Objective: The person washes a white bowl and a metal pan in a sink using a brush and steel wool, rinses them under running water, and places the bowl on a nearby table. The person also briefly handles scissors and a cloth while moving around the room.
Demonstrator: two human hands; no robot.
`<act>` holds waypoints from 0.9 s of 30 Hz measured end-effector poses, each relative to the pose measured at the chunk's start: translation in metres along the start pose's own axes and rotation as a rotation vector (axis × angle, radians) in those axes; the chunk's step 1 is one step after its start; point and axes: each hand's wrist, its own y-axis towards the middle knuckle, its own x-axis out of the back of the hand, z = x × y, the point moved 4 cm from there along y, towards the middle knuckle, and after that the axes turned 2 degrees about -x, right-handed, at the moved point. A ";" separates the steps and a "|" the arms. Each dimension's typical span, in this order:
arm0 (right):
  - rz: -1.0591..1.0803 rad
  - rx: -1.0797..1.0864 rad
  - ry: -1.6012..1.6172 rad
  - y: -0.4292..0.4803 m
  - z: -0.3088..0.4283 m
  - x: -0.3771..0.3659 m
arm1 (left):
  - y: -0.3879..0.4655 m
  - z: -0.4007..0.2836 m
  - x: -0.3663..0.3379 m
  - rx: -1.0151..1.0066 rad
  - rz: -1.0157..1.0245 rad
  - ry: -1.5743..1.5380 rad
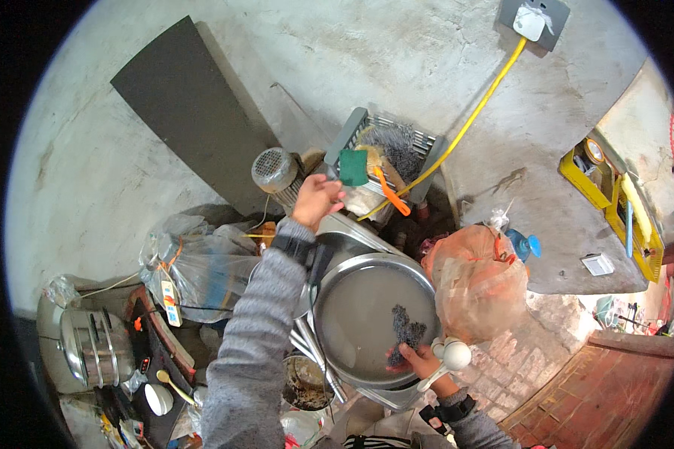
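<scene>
My left hand (pixel 318 197) reaches out with its fingers apart and nothing visible in them. It is just below a green scouring pad (pixel 353 168) at the near edge of a grey dish rack (pixel 361 119). Beside the pad lies a brush with an orange handle (pixel 392 193). My right hand (pixel 418 360) grips a dark grey mesh scrubber (pixel 403 325) over the near right side of a round steel basin (pixel 337 278) of cloudy water. White spoons (pixel 456 356) overlap my right wrist; I cannot tell what supports them.
An electric motor (pixel 274 171) stands left of the rack, and a yellow cable (pixel 479 120) runs down across it. Filled plastic bags flank the basin: a clear one (pixel 202 269) and an orange one (pixel 477 280). A steel pot (pixel 96 348) sits far left.
</scene>
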 end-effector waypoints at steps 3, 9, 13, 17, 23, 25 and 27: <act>0.025 -0.011 -0.111 0.008 0.002 -0.004 | -0.060 0.021 0.063 0.025 -0.025 0.018; 0.024 -0.061 -0.256 0.012 -0.003 -0.020 | -0.268 0.138 0.176 0.174 -0.292 0.054; -0.078 -0.010 -0.340 -0.001 -0.010 -0.025 | -0.363 0.277 0.152 0.556 -0.276 0.162; -0.161 0.005 -0.499 -0.029 -0.021 -0.029 | -0.368 0.351 0.090 0.475 -0.147 0.052; -0.194 0.093 -0.603 -0.100 -0.033 -0.015 | -0.367 0.318 0.075 0.348 -0.290 -0.364; -0.276 0.068 -0.639 -0.126 -0.036 0.004 | -0.373 0.293 0.082 0.331 -0.171 -0.637; -0.316 0.153 -0.655 -0.153 -0.036 0.022 | -0.380 0.271 0.093 0.310 -0.115 -0.688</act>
